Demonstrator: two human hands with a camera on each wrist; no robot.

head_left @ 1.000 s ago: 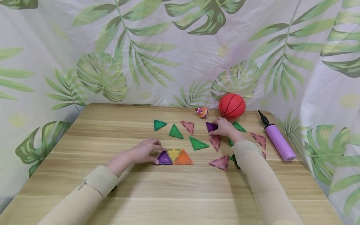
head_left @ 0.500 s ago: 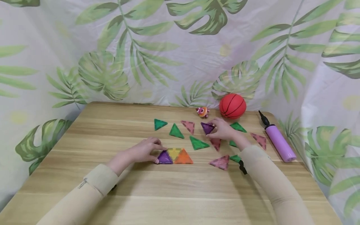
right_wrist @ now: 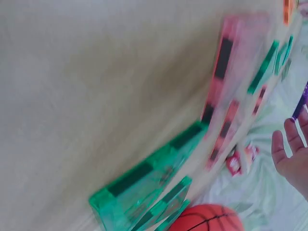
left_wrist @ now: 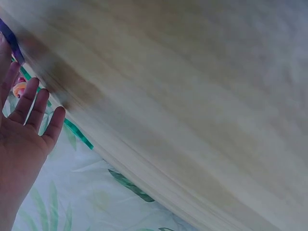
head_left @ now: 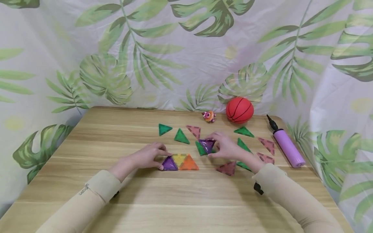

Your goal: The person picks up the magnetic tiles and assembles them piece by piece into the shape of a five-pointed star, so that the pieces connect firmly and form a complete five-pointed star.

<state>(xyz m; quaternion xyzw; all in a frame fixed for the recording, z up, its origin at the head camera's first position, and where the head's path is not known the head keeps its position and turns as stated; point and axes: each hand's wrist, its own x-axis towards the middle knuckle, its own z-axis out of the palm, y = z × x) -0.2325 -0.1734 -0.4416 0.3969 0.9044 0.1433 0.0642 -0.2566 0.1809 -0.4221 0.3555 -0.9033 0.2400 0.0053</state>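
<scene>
My left hand (head_left: 150, 156) pinches a purple triangular magnetic tile (head_left: 169, 164) at the left end of a flat row, thumb at its lower corner and a finger near its tip. Beside that tile lie a yellow triangle (head_left: 178, 158) and an orange triangle (head_left: 189, 163), edge to edge. My right hand (head_left: 223, 147) grips a second purple triangular magnetic tile (head_left: 207, 146) between thumb and fingers, raised and point down. Behind it a green triangle (head_left: 200, 148) is partly covered. In the right wrist view only an edge of the held purple tile (right_wrist: 301, 102) shows.
Several green triangles (head_left: 182, 136) and pink triangles (head_left: 227, 168) lie scattered across the wooden table (head_left: 175, 200). Toward the back stand a small toy figure (head_left: 209, 116) and a red ball (head_left: 240, 110). A purple hand pump (head_left: 288, 148) lies at the right edge.
My right hand has brought its purple tile left and nearer, from by the ball to over a green triangle, uncovering tiles on the right. My left hand stays at the row.
</scene>
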